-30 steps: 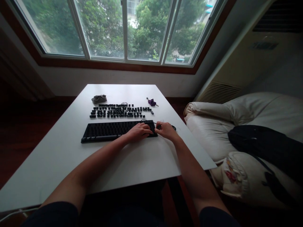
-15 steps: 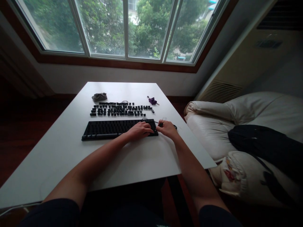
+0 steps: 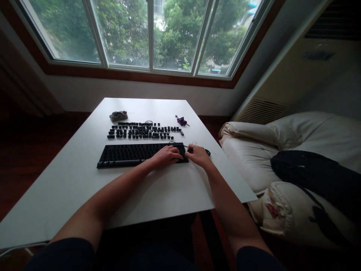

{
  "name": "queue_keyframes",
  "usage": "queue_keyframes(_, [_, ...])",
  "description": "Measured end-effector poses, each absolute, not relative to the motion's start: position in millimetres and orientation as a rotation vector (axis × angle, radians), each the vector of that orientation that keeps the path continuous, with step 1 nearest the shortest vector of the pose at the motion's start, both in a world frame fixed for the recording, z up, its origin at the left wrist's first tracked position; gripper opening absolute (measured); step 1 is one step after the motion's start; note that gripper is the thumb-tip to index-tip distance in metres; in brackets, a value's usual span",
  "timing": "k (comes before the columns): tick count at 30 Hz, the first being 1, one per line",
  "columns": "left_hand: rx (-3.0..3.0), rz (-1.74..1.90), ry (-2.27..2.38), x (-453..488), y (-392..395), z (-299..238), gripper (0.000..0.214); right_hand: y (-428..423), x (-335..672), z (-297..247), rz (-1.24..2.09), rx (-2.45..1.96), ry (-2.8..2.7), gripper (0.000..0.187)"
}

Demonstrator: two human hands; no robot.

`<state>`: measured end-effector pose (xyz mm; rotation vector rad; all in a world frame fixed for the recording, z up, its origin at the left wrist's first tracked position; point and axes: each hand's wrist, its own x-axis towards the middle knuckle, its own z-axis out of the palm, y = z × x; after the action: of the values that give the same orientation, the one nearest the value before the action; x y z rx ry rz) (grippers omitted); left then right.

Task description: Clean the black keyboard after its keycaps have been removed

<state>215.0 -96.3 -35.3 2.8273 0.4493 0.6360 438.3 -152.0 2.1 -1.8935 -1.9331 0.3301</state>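
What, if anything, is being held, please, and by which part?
The left hand rests on the long black keyboard; whether the right hand holds anything cannot be told.

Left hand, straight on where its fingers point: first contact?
The bare left hand would likely meet the bare right hand first, near the right end of the black rectangular keyboard; depth there is unclear.

Keycaps behind the keyboard (both on the table)
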Motion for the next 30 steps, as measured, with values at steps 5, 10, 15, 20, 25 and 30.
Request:
queue_keyframes(5, [2.828, 0.647, 0.443, 215.7, -95.9, -34.7, 0.028, -151.2, 444.1, -0.5, 0.405, -1.798, -1.93, 0.008])
queue_keyframes(10, [2.828, 0.651, 0.435, 215.8, -97.1, -32.3, 0.028, -144.3, 453.4, -13.0, 0.623, -1.796, -1.735, 0.009])
queue_keyframes(15, [2.836, 0.637, 0.457, 213.5, -96.4, -30.7, 0.029, -145.2, 445.8, -15.1, 0.591, -1.827, -1.657, 0.01])
queue_keyframes(20, [2.834, 0.619, 0.481, 211.0, -93.5, -31.8, 0.029, -149.1, 436.2, -10.5, 0.363, -1.838, -1.712, 0.012])
queue_keyframes(25, [2.828, 0.609, 0.472, 209.8, -90.5, -35.3, 0.028, -146.0, 437.6, -15.5, 0.5, -1.843, -1.64, 0.009])
queue_keyframes(30, [2.813, 0.619, 0.461, 207.6, -89.3, -36.9, 0.027, -143.7, 437.4, -18.6, 0.568, -1.827, -1.588, 0.01])
